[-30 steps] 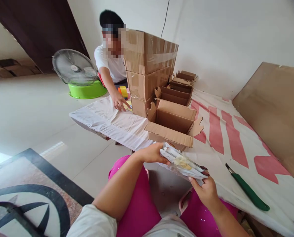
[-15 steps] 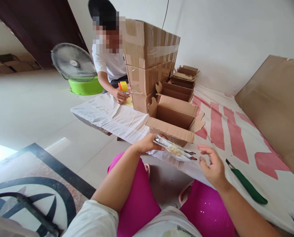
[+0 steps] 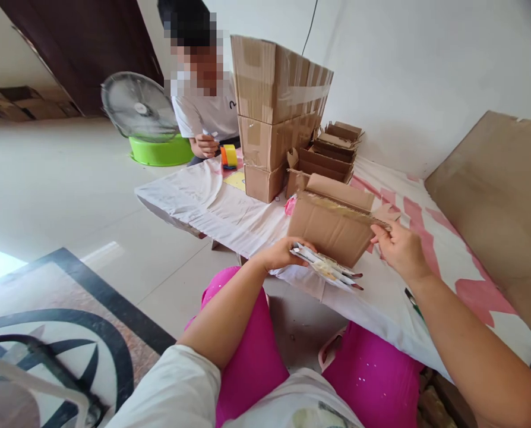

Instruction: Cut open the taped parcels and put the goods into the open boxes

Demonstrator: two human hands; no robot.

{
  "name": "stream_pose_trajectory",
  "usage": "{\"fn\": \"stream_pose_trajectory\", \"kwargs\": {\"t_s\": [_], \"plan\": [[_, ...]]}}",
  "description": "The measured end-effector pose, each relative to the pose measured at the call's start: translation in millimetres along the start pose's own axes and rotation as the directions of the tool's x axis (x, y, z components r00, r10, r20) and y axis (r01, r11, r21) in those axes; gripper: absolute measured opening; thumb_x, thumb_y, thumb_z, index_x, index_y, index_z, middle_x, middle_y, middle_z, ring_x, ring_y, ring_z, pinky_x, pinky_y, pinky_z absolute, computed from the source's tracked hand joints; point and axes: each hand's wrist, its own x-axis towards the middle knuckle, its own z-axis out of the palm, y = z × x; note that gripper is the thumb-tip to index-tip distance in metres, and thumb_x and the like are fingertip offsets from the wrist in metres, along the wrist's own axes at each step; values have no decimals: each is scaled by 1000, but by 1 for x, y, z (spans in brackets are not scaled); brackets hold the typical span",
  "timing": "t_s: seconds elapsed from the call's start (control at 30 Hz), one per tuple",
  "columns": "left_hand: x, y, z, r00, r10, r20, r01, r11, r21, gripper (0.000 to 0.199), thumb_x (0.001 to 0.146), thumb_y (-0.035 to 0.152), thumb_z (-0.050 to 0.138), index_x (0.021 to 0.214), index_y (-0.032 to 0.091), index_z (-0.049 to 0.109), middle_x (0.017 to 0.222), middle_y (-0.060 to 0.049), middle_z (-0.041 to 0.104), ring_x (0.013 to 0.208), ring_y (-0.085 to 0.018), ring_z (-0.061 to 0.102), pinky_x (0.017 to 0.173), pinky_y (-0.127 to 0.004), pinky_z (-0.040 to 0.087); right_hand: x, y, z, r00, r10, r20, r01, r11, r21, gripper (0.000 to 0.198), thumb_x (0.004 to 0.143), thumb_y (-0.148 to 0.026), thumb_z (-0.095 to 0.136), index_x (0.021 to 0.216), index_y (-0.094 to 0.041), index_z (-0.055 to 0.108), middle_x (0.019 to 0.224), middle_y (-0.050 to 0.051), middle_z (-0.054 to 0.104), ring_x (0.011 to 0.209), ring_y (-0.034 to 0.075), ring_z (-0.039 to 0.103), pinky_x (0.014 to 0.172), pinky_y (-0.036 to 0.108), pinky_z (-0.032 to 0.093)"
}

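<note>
My left hand (image 3: pixel 287 252) is closed around a small stack of flat white packets (image 3: pixel 328 267), held low over the table's near edge. Just behind the packets stands an open cardboard box (image 3: pixel 330 229), tilted. At its right end, my right hand (image 3: pixel 399 246) pinches the upper edge of the front flap between thumb and fingers. A utility knife (image 3: pixel 412 300) with a green handle lies on the cloth, mostly hidden behind my right forearm. What is printed on the packets is too small to read.
Taped cartons (image 3: pixel 259 119) are stacked on the cloth-covered table (image 3: pixel 180 190), beside a row of open boxes (image 3: pixel 325 160). Across the table a person (image 3: pixel 203 113) sits by a tape dispenser (image 3: pixel 228 156). A fan (image 3: pixel 136 107) and a large cardboard sheet (image 3: pixel 492 196) flank the table.
My right hand has moved to the box and taken hold of its flap, and the box has tipped. The packets stay in my left hand. The person opposite has let go of the tape dispenser.
</note>
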Motion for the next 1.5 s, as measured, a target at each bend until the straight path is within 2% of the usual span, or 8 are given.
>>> {"fn": "stream_pose_trajectory", "kwargs": {"t_s": [0.2,0.47,0.57,0.8,0.97,1.07,1.17,1.5], "plan": [[3,-9,-8,963,239,-127,-183,922,342,22,76,20,66,97,21,72,112,-10,64,109,-22,59,99,-38,45,-35,34,-38,991,39,-126,-43,999,-31,36,92,-47,47,102,-19,67,73,5,73,71,21,71,71,33,54],[-12,-2,-16,989,-140,-46,138,769,624,74,64,-3,44,129,31,58,140,-5,51,130,-23,47,109,-37,37,-100,50,-42,938,347,-8,-341,926,159,45,88,-59,47,84,-18,64,73,9,73,64,21,68,63,34,56],[-14,-6,-19,968,-181,-176,253,676,692,72,68,2,47,137,23,49,140,-9,52,129,-27,49,108,-40,38,-97,56,-44,893,450,-6,-434,865,251,48,84,-65,49,82,-18,61,66,7,70,58,20,66,58,33,55],[-3,-5,-28,787,-152,-598,532,656,535,45,78,8,41,118,16,60,112,-13,69,102,-27,65,92,-40,49,-76,57,-48,882,464,-89,-418,854,310,46,79,-63,57,92,-19,59,61,1,65,53,18,62,55,31,50],[7,53,13,533,383,-755,56,874,483,23,90,23,42,107,18,55,97,-7,67,91,-18,66,85,-33,52,-55,52,-68,914,341,-218,-315,938,146,36,80,-56,58,74,-21,55,61,-1,59,54,14,54,54,28,42],[21,94,42,612,657,-440,-210,671,711,25,89,22,48,113,20,55,114,-8,65,112,-20,59,99,-38,46,-49,52,-78,925,273,-265,-256,962,96,33,81,-52,59,72,-21,53,63,-2,57,59,14,51,56,27,40],[43,114,58,707,672,-219,-309,573,759,43,88,21,51,131,20,44,142,-12,46,137,-26,38,111,-47,34,-53,52,-87,936,215,-277,-194,976,102,31,84,-50,56,75,-21,54,66,-2,56,62,14,51,58,27,41],[60,83,85,833,508,-219,-378,812,445,29,86,22,55,114,22,58,120,-9,62,118,-24,54,105,-44,38,-97,43,-114,935,263,-239,-208,950,231,33,85,-53,56,79,-21,58,72,2,62,67,17,58,61,29,49]]}}
